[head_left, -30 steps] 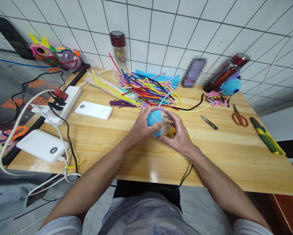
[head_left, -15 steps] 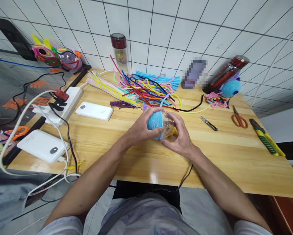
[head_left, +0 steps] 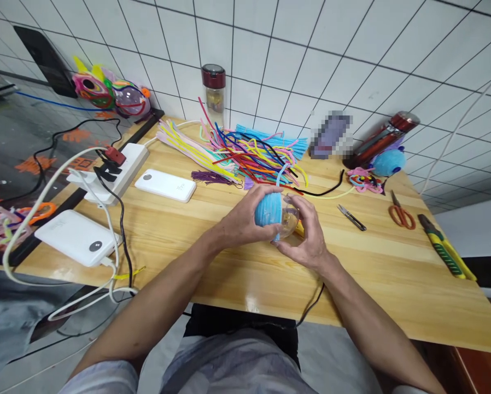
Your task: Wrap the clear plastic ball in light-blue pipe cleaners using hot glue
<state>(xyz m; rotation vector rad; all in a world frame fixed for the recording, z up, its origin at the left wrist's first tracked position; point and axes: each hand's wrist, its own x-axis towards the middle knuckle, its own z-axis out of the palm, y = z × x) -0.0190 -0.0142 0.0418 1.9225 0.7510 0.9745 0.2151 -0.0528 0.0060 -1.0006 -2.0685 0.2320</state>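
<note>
A clear round ball (head_left: 289, 220), its left half wrapped in light blue pipe cleaner (head_left: 268, 210), is held between my two hands above the wooden table. My left hand (head_left: 249, 219) curves round the blue side, thumb across the front. My right hand (head_left: 309, 230) grips the clear side with bent fingers. A loose blue end sticks up from the top of the wrapping. Something yellow shows partly hidden behind my right fingers. Beyond the hands lies a pile of colourful pipe cleaners (head_left: 257, 156).
On the right are snips (head_left: 352, 218), orange-handled scissors (head_left: 402, 213), green-yellow pliers (head_left: 446, 249) and a leaning red flask (head_left: 383, 139). White power banks (head_left: 165, 185), a power strip (head_left: 120, 174) and cables occupy the left. A glass bottle (head_left: 215, 96) stands at the back.
The camera view has shifted slightly. My right fingers have moved a little on the ball, and more of its clear side shows. Both hands still hold it.
</note>
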